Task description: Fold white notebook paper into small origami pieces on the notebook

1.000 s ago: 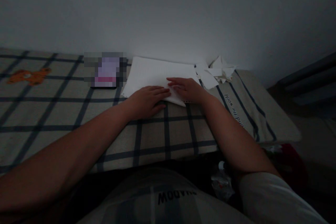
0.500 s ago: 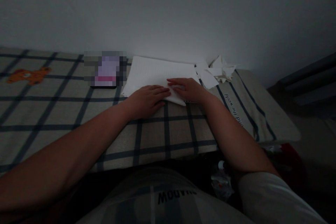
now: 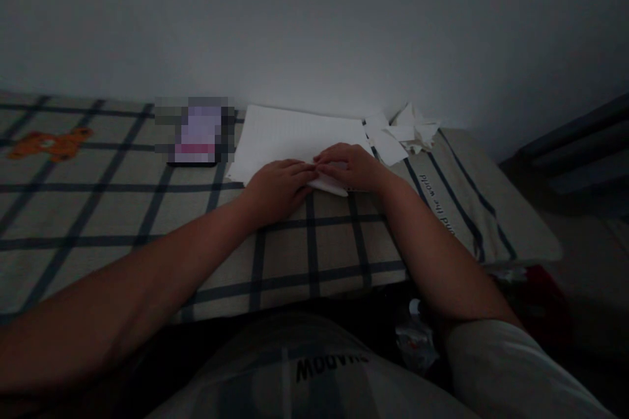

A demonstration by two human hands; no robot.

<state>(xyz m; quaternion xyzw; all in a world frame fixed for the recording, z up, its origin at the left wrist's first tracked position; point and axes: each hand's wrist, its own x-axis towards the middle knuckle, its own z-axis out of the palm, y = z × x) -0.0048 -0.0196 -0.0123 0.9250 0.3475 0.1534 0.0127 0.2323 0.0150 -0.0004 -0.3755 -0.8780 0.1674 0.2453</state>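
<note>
A dim room with a bare pale wall (image 3: pixel 314 19). A checked cloth (image 3: pixel 122 209) covered the surface, with an orange bear print (image 3: pixel 49 143) at the far left. The left hand (image 3: pixel 278 186) lay flat, fingers extended, on white paper (image 3: pixel 289 134); the right hand (image 3: pixel 351 167) pinched the paper's near edge. Crumpled scraps (image 3: pixel 410 131) sat by the wall.

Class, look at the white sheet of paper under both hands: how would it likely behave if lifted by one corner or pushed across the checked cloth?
The white sheet of paper looks thin and flat, so it would probably droop if lifted. Its near edge already seems folded beneath the left hand and right hand, so it likely creases easily. On the checked cloth it may slide or buckle.
</note>
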